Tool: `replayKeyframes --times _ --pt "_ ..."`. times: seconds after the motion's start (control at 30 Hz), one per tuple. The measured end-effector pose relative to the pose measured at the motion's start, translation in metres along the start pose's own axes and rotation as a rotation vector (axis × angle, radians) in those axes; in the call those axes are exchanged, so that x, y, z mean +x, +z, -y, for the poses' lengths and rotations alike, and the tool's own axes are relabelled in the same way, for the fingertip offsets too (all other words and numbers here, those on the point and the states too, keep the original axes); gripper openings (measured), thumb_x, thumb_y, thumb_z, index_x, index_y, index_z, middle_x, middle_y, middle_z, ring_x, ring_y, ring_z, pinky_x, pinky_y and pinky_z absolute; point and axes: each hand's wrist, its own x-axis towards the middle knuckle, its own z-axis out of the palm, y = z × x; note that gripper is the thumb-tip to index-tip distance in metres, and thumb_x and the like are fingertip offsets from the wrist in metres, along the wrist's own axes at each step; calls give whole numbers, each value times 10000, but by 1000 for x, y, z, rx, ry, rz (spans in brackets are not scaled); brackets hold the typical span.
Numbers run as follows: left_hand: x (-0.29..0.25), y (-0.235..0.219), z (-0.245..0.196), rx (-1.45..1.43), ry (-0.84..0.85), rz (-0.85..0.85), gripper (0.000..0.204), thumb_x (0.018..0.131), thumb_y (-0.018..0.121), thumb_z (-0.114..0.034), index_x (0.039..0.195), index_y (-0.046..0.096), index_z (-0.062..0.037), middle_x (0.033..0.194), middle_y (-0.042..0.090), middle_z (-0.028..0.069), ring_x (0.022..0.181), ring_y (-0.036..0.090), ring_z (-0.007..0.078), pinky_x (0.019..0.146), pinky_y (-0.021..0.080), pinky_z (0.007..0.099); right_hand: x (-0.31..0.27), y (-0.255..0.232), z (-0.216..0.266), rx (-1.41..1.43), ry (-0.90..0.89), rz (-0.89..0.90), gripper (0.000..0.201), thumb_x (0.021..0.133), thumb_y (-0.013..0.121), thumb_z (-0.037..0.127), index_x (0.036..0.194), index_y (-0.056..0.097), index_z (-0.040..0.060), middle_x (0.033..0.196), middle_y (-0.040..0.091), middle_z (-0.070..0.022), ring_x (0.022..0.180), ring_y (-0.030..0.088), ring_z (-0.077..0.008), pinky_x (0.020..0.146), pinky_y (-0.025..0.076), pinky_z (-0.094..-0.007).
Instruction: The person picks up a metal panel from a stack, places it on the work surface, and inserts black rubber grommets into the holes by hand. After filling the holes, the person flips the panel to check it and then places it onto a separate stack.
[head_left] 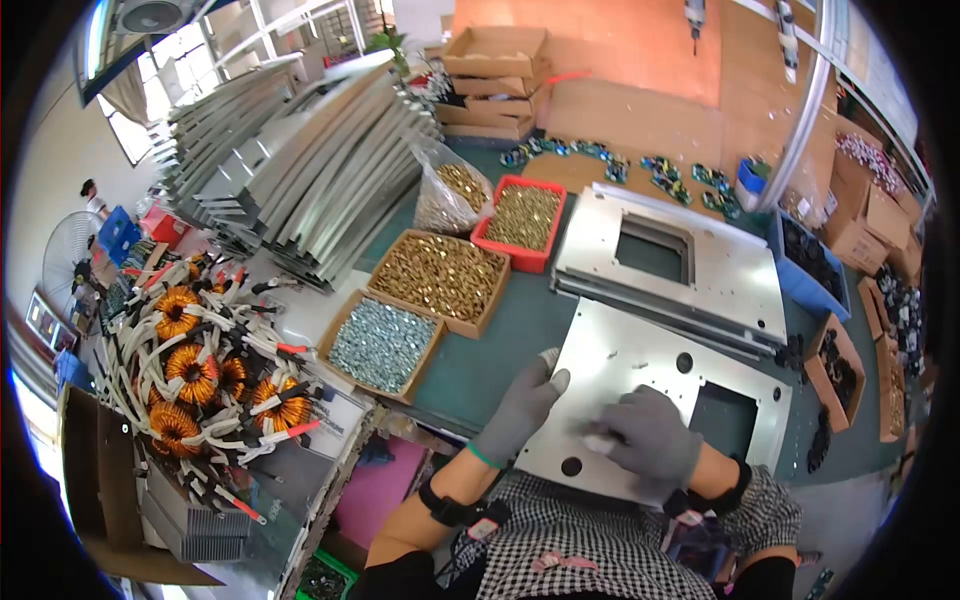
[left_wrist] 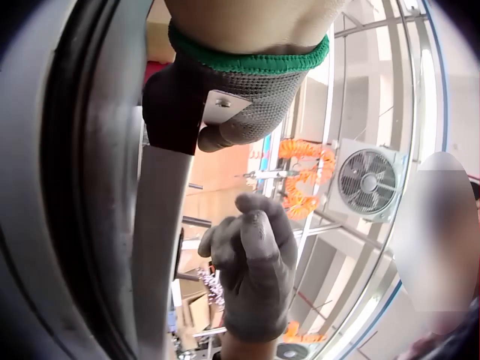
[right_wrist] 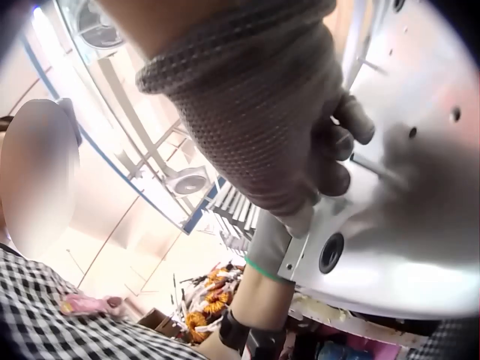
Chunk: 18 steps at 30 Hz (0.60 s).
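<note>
A flat silver metal panel (head_left: 600, 375) with round holes and a rectangular cutout lies tilted against the front of the bench. My gloved left hand (head_left: 522, 405) grips its left edge, with the thumb over the face. In the left wrist view that hand (left_wrist: 232, 101) wraps the panel's bent edge (left_wrist: 161, 217). Over the panel's lower middle is my gloved right hand (head_left: 650, 440), fingers curled and blurred. In the right wrist view its fingertips (right_wrist: 341, 142) are right at a thin metal stud (right_wrist: 369, 166); I cannot tell whether they pinch it. Another stud (right_wrist: 371, 66) stands farther up.
More cut-out panels (head_left: 690, 265) are stacked behind. To the left are a box of silver fasteners (head_left: 385, 345), a box of brass ones (head_left: 440, 275) and a red bin (head_left: 520, 220). Copper coils (head_left: 190, 375) and long metal profiles (head_left: 310, 170) lie farther left; a blue bin (head_left: 810, 265) stands right.
</note>
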Motion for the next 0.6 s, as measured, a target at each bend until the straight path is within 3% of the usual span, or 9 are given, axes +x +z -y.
replayKeyframes --times 0.13,0.17,0.23,0.3,0.43,0.5,0.53,0.57,0.6 --pt "-30 -55 -89 -89 166 -207 534 917 597 -215 1390 445 -19 1258 556 71 1131 519 161 971 426 311 -2 -84 20 -97 -102 -530 152 761 701 200 869 647 108 605 495 -38 588 490 -232 595 393 -371" --pt "-38 -71 -115 -139 181 -320 415 963 519 -149 1346 475 6 1264 550 80 1140 504 147 990 406 311 -9 -101 25 -136 -56 -602 132 760 683 163 857 619 101 617 484 -38 597 468 -238 587 381 -372" --pt "-38 -121 -155 44 248 -627 415 941 559 -186 1320 511 -24 1120 620 60 981 600 157 870 493 284 -19 -118 18 -168 -58 -764 114 768 628 109 855 566 72 658 451 -60 625 455 -229 588 371 -344" --pt "-39 -151 -201 -31 434 -831 310 928 531 -175 1199 557 -27 1023 645 103 841 657 198 763 545 297 -29 -121 1 -172 27 -790 122 761 619 100 859 558 57 690 454 -72 646 450 -217 589 373 -328" --pt "-9 -242 -279 41 661 -1052 205 930 486 -143 1079 526 -8 966 599 121 837 615 188 736 514 320 -32 -104 -31 -52 294 -774 106 736 625 56 821 563 48 684 478 -66 643 465 -204 591 387 -329" --pt "13 -358 -299 99 711 -1045 136 903 479 -115 978 537 -17 890 592 110 735 586 198 658 512 335 -27 -93 -47 -141 277 -756 103 725 627 33 811 572 47 673 493 -64 641 474 -205 593 393 -329" --pt "21 -378 -312 15 702 -1061 145 885 481 -106 972 549 -12 851 597 122 720 588 211 654 515 348 -23 -88 -55 -186 271 -749 103 719 627 21 805 576 46 668 500 -63 640 479 -205 595 396 -330" --pt "24 -449 -315 343 623 -1143 163 866 510 -140 931 564 -1 822 600 135 713 610 232 654 524 357 -20 -83 -63 -148 307 -770 117 717 639 18 818 591 52 662 526 -67 642 491 -225 605 402 -337" --pt "21 -495 -317 1075 530 -1233 154 838 539 -168 864 576 -21 800 599 112 707 616 240 648 529 361 -16 -78 -75 -167 317 -758 117 717 643 19 818 593 52 665 532 -70 642 494 -229 606 403 -338"
